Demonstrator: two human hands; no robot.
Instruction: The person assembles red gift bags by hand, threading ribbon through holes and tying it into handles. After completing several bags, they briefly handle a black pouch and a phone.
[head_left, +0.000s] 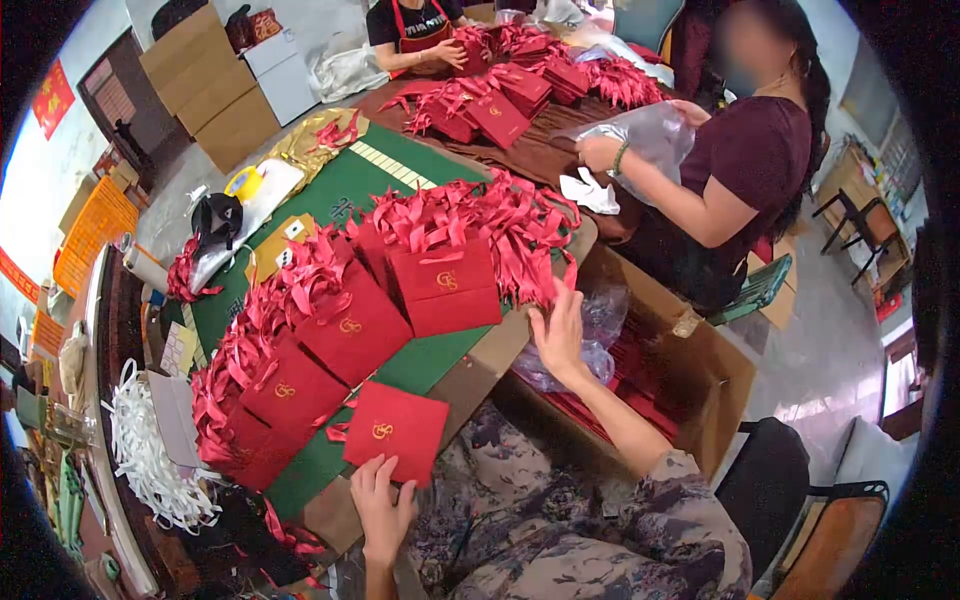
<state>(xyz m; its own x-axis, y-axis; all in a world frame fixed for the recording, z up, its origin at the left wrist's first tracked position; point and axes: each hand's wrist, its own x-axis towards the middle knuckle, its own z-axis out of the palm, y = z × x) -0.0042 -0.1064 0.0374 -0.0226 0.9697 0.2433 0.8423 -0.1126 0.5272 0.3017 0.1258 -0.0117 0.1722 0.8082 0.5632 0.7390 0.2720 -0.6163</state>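
A single red bag point(397, 430) with a gold logo lies flat at the near edge of the green table. My left hand point(382, 505) rests its spread fingertips on the bag's lower edge. Beyond it, stacks of red bags point(350, 320) stand in a curved row, their red ribbons point(470, 215) heaped on top. My right hand point(560, 330) is raised at the right end of the row, fingers apart, close to the hanging ribbons, with nothing seen in it.
An open cardboard box point(715, 390) with red bags and clear plastic stands at my right. White strips point(150, 450) fill a box at the left. A co-worker point(750, 160) holds a plastic bag; another person handles red bags point(500, 118) across the table.
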